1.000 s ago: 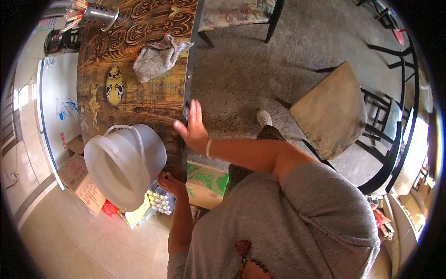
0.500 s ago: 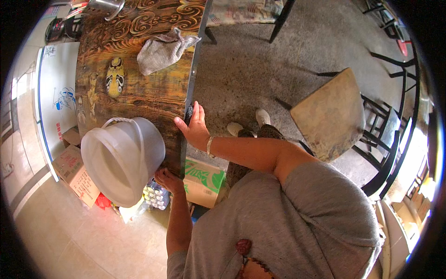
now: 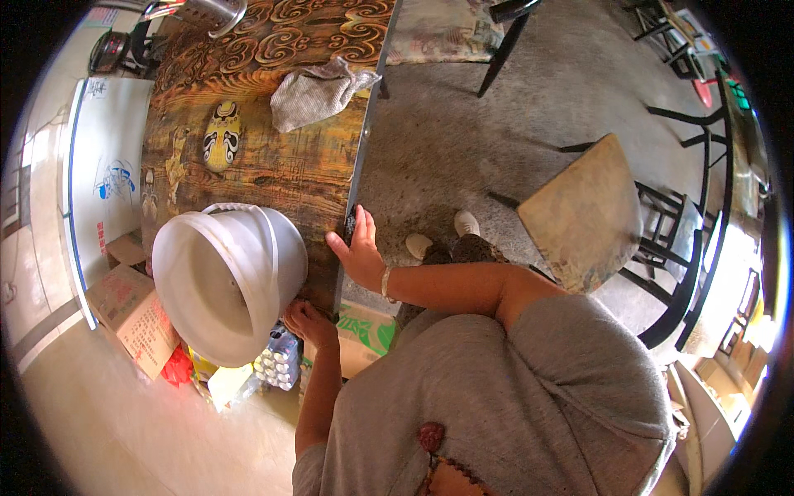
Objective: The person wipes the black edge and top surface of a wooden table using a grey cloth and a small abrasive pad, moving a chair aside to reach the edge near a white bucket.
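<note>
My right hand point(image 3: 362, 255) rests at the right edge of a dark wooden table point(image 3: 273, 178), its thumb apart and its fingers stretched out. A small dark, textured thing point(image 3: 351, 221) lies beside those fingers; its kind is unclear. My left hand point(image 3: 309, 322) is closed at the table's near edge, its fingers curled around it, just beside the bucket. The white plastic bucket point(image 3: 285, 256) stands at the table's near end, its handle up and its mouth tilted toward the left in view. Farther along the table lies a crumpled grey cloth point(image 3: 314, 95).
A metal holder point(image 3: 217, 15) stands at the table's far end. Cardboard boxes point(image 3: 136, 318) and a pack of bottles point(image 3: 279, 361) sit below on the floor. On the right are a square stool point(image 3: 583, 215) and black chairs point(image 3: 682, 289). A cushioned seat point(image 3: 442, 37) stands beyond.
The view has shifted, so the table, bucket and cloth appear farther right. Both hands stay at the table's edges in much the same pose.
</note>
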`<state>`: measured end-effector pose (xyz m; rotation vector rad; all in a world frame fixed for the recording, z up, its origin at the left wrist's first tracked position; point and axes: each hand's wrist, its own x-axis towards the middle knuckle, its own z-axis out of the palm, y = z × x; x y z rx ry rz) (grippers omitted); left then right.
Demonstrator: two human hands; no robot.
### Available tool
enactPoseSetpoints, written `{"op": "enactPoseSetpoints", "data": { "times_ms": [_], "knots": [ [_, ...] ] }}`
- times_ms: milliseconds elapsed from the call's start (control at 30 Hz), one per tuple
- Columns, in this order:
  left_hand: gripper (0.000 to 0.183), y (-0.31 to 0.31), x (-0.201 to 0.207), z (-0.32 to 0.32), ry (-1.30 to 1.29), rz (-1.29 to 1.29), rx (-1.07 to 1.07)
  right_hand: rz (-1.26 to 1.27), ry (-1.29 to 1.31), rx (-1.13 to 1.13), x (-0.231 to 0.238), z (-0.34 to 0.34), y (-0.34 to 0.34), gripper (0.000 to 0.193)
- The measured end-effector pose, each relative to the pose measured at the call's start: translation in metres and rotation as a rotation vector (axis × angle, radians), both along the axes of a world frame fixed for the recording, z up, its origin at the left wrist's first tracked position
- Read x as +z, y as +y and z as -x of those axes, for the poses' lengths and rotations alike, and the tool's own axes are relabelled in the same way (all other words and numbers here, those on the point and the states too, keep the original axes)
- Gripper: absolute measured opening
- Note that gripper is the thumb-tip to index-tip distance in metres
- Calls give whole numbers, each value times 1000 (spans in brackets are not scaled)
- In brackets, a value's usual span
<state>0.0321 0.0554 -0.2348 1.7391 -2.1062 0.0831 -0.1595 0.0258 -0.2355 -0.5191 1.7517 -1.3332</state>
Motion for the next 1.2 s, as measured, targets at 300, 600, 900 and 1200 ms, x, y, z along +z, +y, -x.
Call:
{"op": "enactPoseSetpoints", "data": {
  "times_ms": [300,600,900,1200],
  "knots": [
    [11,0,10,7,73,-95,-22,0,47,-175,-1,67,-51,89],
    [6,4,14,23,-34,-26,-324,23,-240,-242,-8,140,-88,83],
    [14,-82,45,212,240,-75,-477,222,-117,-358,0,215,-139,60],
    [47,-206,35,334,-411,22,-408,288,-16,-70,-21,210,-114,55]
  ]
}}
